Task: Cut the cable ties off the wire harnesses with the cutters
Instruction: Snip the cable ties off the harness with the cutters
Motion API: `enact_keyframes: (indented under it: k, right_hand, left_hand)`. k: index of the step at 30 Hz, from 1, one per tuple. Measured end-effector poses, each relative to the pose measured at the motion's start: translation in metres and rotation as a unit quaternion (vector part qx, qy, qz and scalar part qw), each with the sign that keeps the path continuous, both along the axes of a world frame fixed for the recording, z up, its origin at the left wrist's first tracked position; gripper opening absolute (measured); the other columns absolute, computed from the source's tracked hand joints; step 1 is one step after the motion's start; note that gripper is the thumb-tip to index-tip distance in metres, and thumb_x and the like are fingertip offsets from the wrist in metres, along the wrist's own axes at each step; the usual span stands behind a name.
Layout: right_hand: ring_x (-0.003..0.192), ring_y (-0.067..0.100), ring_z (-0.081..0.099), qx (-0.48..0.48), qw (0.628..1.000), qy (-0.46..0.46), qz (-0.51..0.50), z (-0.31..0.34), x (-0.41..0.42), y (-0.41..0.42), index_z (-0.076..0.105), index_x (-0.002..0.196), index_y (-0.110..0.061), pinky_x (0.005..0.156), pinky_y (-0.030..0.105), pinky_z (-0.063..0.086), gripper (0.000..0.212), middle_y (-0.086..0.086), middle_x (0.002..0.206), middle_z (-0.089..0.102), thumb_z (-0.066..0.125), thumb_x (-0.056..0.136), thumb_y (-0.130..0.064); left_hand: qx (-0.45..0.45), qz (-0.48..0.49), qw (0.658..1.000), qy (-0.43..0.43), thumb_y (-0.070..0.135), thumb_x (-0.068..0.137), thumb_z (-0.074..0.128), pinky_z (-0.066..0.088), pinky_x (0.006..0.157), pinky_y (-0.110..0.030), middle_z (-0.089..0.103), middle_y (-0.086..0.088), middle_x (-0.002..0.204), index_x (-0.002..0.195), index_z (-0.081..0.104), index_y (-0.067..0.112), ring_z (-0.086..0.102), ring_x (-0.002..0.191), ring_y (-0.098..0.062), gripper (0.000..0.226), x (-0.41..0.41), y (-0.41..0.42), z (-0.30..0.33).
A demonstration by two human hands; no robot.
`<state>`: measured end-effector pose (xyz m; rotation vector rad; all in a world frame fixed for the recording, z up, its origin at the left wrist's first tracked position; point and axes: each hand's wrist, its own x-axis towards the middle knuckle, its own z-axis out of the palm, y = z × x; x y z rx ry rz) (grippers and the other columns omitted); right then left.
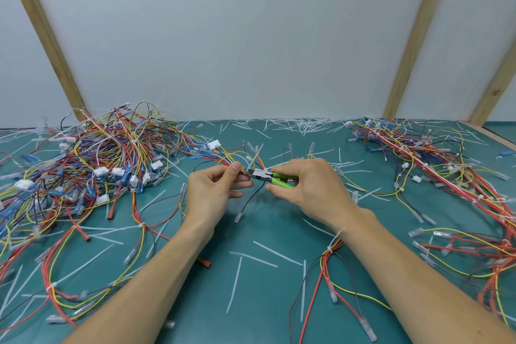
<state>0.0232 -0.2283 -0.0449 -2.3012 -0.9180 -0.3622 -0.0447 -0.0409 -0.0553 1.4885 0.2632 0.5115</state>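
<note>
Two hands mid-table: left hand (pixel 216 187) pinches harness (pixel 237 160), right hand (pixel 310 190) grips cutters (pixel 268 176).

1. Two hands: the left hand (pixel 216 190) and the right hand (pixel 310 190), meeting just above the middle of the green mat (pixel 265 301)
2. One pair of cutters (pixel 272 177) with green handles, between the hands
3. Two big heaps of wires: one heap (pixel 92 165) at the mat's far left, one heap (pixel 435 159) at its far right
4. Three wooden posts (pixel 44 36) behind the mat
5. Loose white tie offcuts (pixel 236 283) all over the mat, too many to count
</note>
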Motion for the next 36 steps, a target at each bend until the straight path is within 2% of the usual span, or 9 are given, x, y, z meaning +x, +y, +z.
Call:
enact_keyframes:
  k: [6, 11, 15, 26, 36]
  right_hand:
    - [0.070, 0.008, 0.050, 0.001, 1.000, -0.001, 0.001, 0.0010, -0.0001, 0.0005, 0.078, 0.106, -0.037, 0.065, 0.030, 0.041, 0.021, -0.012, 0.079, 0.066, 0.074, 0.088, -0.048]
    - [0.064, 0.000, 0.049, 0.003, 1.000, 0.000, 0.004, 0.0014, -0.0005, 0.0013, 0.078, 0.102, -0.037, 0.061, 0.026, 0.033, 0.017, -0.015, 0.069, 0.057, 0.074, 0.088, -0.047]
    - [0.063, 0.001, 0.047, 0.005, 1.000, 0.004, 0.007, 0.0017, -0.0008, 0.0002, 0.078, 0.097, -0.036, 0.062, 0.029, 0.034, 0.013, -0.016, 0.064, 0.054, 0.075, 0.088, -0.045]
    - [0.062, 0.000, 0.047, 0.009, 1.000, 0.001, 0.016, 0.0006, 0.0003, 0.0014, 0.078, 0.095, -0.035, 0.059, 0.025, 0.031, 0.011, -0.020, 0.059, 0.050, 0.076, 0.088, -0.043]
    - [0.061, 0.004, 0.046, 0.014, 1.000, -0.004, 0.020, -0.0014, 0.0012, 0.0014, 0.078, 0.093, -0.035, 0.060, 0.030, 0.034, 0.009, -0.018, 0.060, 0.051, 0.076, 0.088, -0.043]
  left_hand:
    - [-0.002, 0.002, 1.000, -0.004, 0.021, 0.098, 0.064, 0.060, 0.059, -0.025, 0.077, -0.010, 0.077, 0.085, 0.075, 0.005, 0.077, 0.076, -0.021, 0.023, -0.0004, 0.0004, -0.0004]
    - [0.001, -0.001, 1.000, -0.004, 0.021, 0.098, 0.064, 0.060, 0.060, -0.025, 0.077, -0.009, 0.077, 0.084, 0.075, 0.006, 0.077, 0.077, -0.021, 0.023, -0.0007, 0.0002, 0.0000]
    - [0.004, -0.002, 1.000, -0.001, 0.020, 0.098, 0.063, 0.060, 0.060, -0.025, 0.077, -0.010, 0.078, 0.086, 0.075, 0.004, 0.077, 0.077, -0.020, 0.024, -0.0007, 0.0002, -0.0003]
    - [0.002, -0.005, 1.000, 0.003, 0.020, 0.099, 0.063, 0.060, 0.060, -0.024, 0.078, -0.009, 0.079, 0.089, 0.074, 0.003, 0.077, 0.078, -0.020, 0.023, 0.0003, 0.0014, -0.0018]
    - [0.004, -0.006, 1.000, 0.003, 0.020, 0.099, 0.062, 0.060, 0.060, -0.024, 0.078, -0.010, 0.080, 0.090, 0.074, 0.002, 0.077, 0.079, -0.020, 0.023, 0.0010, 0.0015, -0.0016]
